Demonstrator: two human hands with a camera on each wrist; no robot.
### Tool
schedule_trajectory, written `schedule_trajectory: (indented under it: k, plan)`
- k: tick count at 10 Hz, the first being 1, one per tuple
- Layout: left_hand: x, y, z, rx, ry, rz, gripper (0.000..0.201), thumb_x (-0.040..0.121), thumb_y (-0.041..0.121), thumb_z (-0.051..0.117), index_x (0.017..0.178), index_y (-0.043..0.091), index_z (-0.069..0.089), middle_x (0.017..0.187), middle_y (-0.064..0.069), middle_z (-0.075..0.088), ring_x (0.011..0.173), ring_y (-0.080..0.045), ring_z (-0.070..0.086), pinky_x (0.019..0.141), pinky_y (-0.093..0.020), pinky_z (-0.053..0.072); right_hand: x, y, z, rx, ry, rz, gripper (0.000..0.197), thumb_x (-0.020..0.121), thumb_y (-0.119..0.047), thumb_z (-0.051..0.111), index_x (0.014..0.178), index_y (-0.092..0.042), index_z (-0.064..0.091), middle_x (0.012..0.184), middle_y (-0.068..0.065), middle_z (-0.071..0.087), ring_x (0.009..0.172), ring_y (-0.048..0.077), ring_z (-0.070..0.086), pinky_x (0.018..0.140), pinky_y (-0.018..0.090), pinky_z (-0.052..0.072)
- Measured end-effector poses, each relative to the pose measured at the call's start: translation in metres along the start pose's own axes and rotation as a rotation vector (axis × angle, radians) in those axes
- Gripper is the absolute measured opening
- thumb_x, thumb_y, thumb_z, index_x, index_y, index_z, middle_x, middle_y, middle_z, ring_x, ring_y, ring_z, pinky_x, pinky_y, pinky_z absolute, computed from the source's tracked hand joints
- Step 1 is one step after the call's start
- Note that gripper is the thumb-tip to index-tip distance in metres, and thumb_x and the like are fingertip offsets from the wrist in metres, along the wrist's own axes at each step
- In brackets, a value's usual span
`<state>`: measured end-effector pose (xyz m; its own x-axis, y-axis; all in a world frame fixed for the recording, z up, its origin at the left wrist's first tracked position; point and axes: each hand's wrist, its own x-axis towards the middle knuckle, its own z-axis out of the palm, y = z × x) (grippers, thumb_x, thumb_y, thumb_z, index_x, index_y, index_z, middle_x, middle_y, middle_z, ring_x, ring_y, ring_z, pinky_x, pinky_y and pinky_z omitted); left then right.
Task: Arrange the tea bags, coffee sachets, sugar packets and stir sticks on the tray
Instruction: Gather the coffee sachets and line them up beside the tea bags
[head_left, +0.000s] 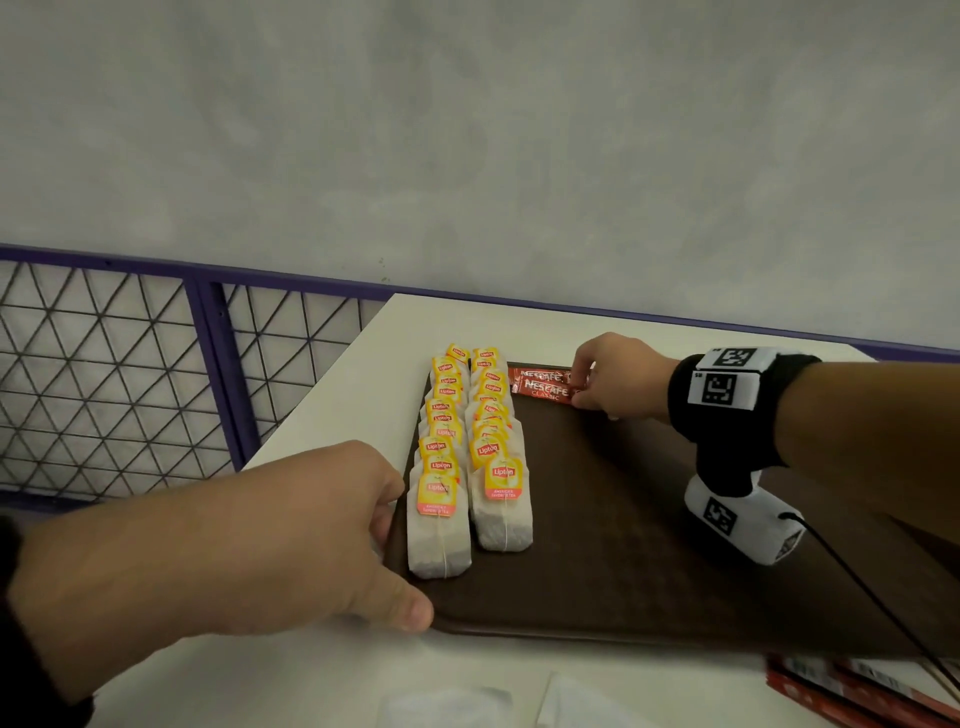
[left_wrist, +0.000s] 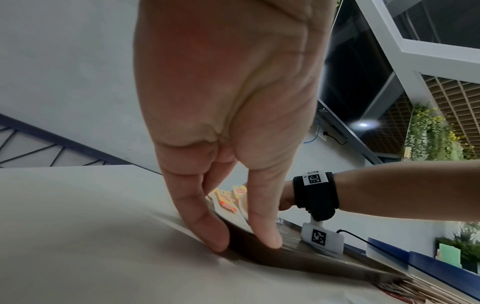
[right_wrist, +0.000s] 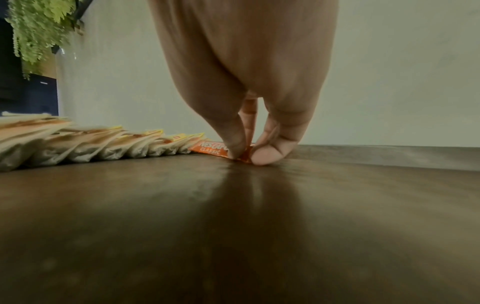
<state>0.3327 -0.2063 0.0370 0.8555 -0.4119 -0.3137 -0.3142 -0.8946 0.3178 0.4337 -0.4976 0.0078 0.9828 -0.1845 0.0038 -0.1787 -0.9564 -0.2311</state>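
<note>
A dark brown tray (head_left: 623, 545) lies on a white table. Two overlapping rows of tea bags (head_left: 470, 457) with yellow tags fill its left side. At the tray's far edge lie two red coffee sachets (head_left: 543, 383), side by side. My right hand (head_left: 584, 387) pinches the right end of the nearer sachet (right_wrist: 211, 149) between thumb and fingers, low on the tray (right_wrist: 233, 226). My left hand (head_left: 400, 561) holds the tray's near left rim (left_wrist: 259, 253), thumb on top and fingers along the edge. The tea bags (left_wrist: 228, 199) show behind those fingers.
More red coffee sachets (head_left: 857, 691) and thin sticks lie on the table at the near right, off the tray. White packets (head_left: 467, 706) lie blurred at the table's front edge. A purple-framed wire fence (head_left: 130, 374) stands left of the table. A cable hangs from the right wrist camera.
</note>
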Motion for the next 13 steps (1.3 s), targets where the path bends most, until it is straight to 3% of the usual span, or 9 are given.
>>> schedule_trajectory:
  k: [1, 2, 4, 6, 9, 10, 11, 12, 13]
  plan:
    - [0.001, -0.003, 0.002, -0.034, 0.038, 0.003, 0.048, 0.074, 0.051, 0.081, 0.113, 0.03, 0.065, 0.081, 0.014, 0.066, 0.061, 0.003, 0.056, 0.054, -0.003, 0.04, 0.004, -0.003, 0.0, -0.094, 0.03, -0.03, 0.02, 0.093, -0.021, 0.072, 0.111, -0.013, 0.067, 0.12, 0.007, 0.063, 0.091, 0.018, 0.053, 0.077, 0.026, 0.042]
    - [0.009, -0.015, 0.005, -0.163, -0.017, -0.036, 0.051, 0.062, 0.05, 0.09, 0.106, 0.036, 0.068, 0.08, 0.014, 0.076, 0.068, -0.002, 0.07, 0.057, -0.009, 0.044, 0.008, -0.005, 0.001, -0.139, 0.049, -0.06, 0.02, 0.093, -0.018, 0.071, 0.112, -0.011, 0.068, 0.122, 0.008, 0.062, 0.097, 0.019, 0.052, 0.08, 0.028, 0.041]
    - [0.004, -0.003, 0.007, 0.01, 0.048, 0.04, 0.048, 0.077, 0.053, 0.078, 0.115, 0.027, 0.065, 0.082, 0.014, 0.061, 0.06, 0.004, 0.049, 0.054, -0.002, 0.038, 0.012, -0.006, 0.003, -0.17, 0.046, -0.075, 0.02, 0.095, -0.02, 0.069, 0.114, -0.013, 0.066, 0.125, 0.009, 0.062, 0.105, 0.023, 0.056, 0.081, 0.028, 0.042]
    - [0.003, -0.004, 0.005, -0.013, 0.028, 0.025, 0.042, 0.078, 0.049, 0.079, 0.113, 0.029, 0.066, 0.077, 0.014, 0.063, 0.058, 0.004, 0.053, 0.052, -0.003, 0.039, 0.014, -0.007, 0.005, -0.202, 0.046, -0.116, 0.018, 0.095, -0.016, 0.068, 0.113, -0.016, 0.064, 0.123, 0.007, 0.062, 0.097, 0.02, 0.052, 0.08, 0.029, 0.041]
    - [0.005, -0.002, 0.007, 0.078, 0.032, 0.054, 0.049, 0.075, 0.056, 0.079, 0.112, 0.026, 0.067, 0.094, 0.01, 0.071, 0.061, 0.003, 0.051, 0.055, -0.004, 0.04, 0.014, -0.005, 0.006, -0.223, 0.071, -0.137, 0.019, 0.096, -0.014, 0.065, 0.114, -0.017, 0.064, 0.118, 0.007, 0.064, 0.1, 0.023, 0.057, 0.077, 0.029, 0.042]
    - [0.006, -0.005, 0.008, 0.055, 0.045, 0.052, 0.048, 0.071, 0.055, 0.081, 0.108, 0.026, 0.068, 0.09, 0.009, 0.071, 0.06, 0.003, 0.052, 0.054, -0.005, 0.041, 0.012, -0.004, 0.003, -0.171, 0.108, -0.091, 0.021, 0.096, -0.028, 0.065, 0.11, -0.013, 0.061, 0.114, 0.008, 0.065, 0.099, 0.024, 0.059, 0.077, 0.031, 0.045]
    - [0.007, -0.007, 0.009, 0.052, 0.047, 0.055, 0.048, 0.069, 0.056, 0.082, 0.105, 0.026, 0.069, 0.087, 0.009, 0.071, 0.06, 0.002, 0.053, 0.053, -0.005, 0.041, 0.012, -0.001, 0.001, -0.088, 0.033, 0.077, 0.027, 0.095, -0.036, 0.065, 0.099, -0.01, 0.058, 0.093, 0.011, 0.07, 0.077, 0.025, 0.07, 0.06, 0.031, 0.055]
    - [0.009, -0.008, 0.009, 0.07, 0.038, 0.057, 0.049, 0.069, 0.056, 0.083, 0.104, 0.026, 0.069, 0.087, 0.008, 0.072, 0.06, 0.002, 0.054, 0.054, -0.006, 0.042, 0.014, 0.004, 0.002, 0.053, -0.066, 0.27, 0.039, 0.093, -0.044, 0.069, 0.086, -0.011, 0.05, 0.086, 0.012, 0.064, 0.07, 0.023, 0.066, 0.048, 0.029, 0.052]
    - [0.011, -0.009, 0.009, 0.092, 0.032, 0.057, 0.048, 0.069, 0.057, 0.082, 0.104, 0.027, 0.069, 0.087, 0.009, 0.072, 0.059, 0.003, 0.053, 0.054, -0.005, 0.042, 0.017, 0.007, 0.001, 0.133, -0.071, 0.323, 0.045, 0.089, -0.051, 0.071, 0.091, -0.011, 0.049, 0.089, 0.012, 0.063, 0.072, 0.022, 0.065, 0.047, 0.028, 0.051]
